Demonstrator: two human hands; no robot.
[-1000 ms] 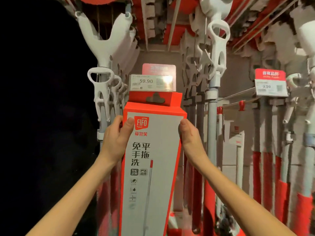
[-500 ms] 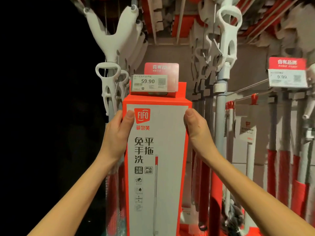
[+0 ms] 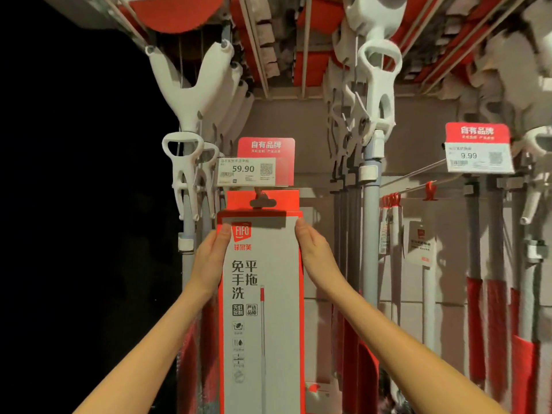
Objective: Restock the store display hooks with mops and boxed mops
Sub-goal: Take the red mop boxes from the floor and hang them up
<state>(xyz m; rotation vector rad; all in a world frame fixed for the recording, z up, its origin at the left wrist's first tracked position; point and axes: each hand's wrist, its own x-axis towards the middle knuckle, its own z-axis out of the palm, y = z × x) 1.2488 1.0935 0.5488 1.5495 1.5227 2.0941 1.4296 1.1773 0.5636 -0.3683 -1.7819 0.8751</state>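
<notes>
Hanging the boxed mop (image 3: 263, 294) on a display hook (image 3: 259, 192), between two rows of hung mops (image 3: 372, 174).

The tall box stands upright at the middle of the rack, just under the 59.90 price tag (image 3: 246, 171). The left hand (image 3: 213, 255) and right hand (image 3: 313, 252) clamp its upper side edges, thumbs on the front face and fingers wrapped out of sight behind. The red hang tab (image 3: 263, 201) sits level with the hook, whose tip seems to be at the slot; how far it is through I cannot tell. Next, I judge, comes a level push back along the hook before either hand lets go.
</notes>
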